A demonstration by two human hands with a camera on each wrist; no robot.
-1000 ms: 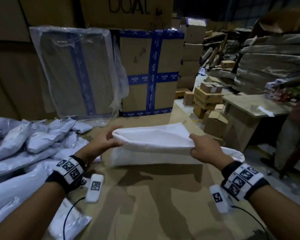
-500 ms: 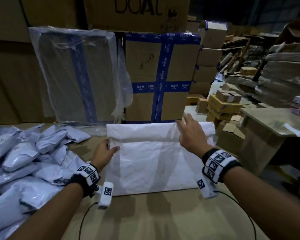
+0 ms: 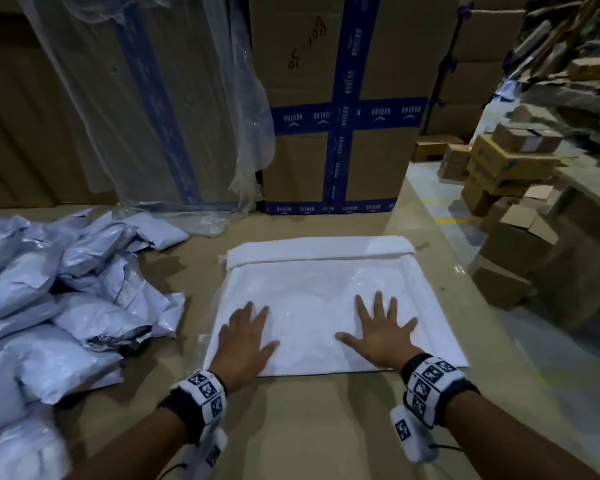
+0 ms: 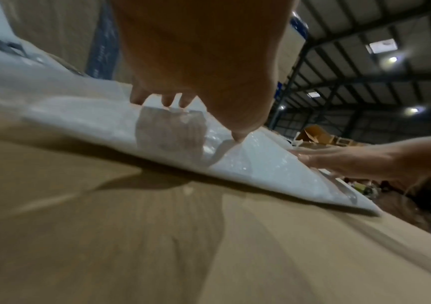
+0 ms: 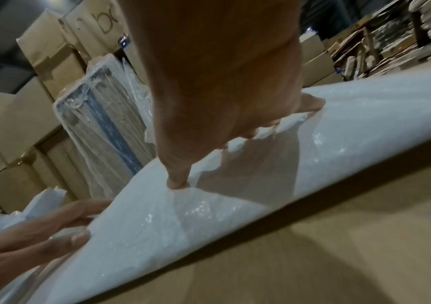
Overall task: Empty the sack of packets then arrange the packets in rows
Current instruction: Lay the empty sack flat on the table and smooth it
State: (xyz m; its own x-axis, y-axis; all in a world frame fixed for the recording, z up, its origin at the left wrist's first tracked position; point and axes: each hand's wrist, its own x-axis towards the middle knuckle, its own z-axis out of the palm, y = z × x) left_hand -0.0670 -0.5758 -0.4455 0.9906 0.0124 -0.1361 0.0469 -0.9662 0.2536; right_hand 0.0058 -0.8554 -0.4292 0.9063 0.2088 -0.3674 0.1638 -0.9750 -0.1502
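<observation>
The white woven sack lies flat and folded on the brown table, its far edge rolled over. My left hand presses palm-down on the sack's near left part, fingers spread. My right hand lies flat on its near right part, fingers spread wide. A heap of grey-white packets lies loose on the table to the left. In the left wrist view the left hand touches the sack with its fingertips. In the right wrist view the right hand bears on the sack.
A plastic-wrapped carton and a blue-taped carton stand against the table's far edge. The table ends on the right, where small boxes are stacked on the floor below. Bare tabletop lies in front of the sack.
The sack went from held up, to laid down, to folded flat. Both hands came back from its far edge to its near part and now press it. The view tilted down.
</observation>
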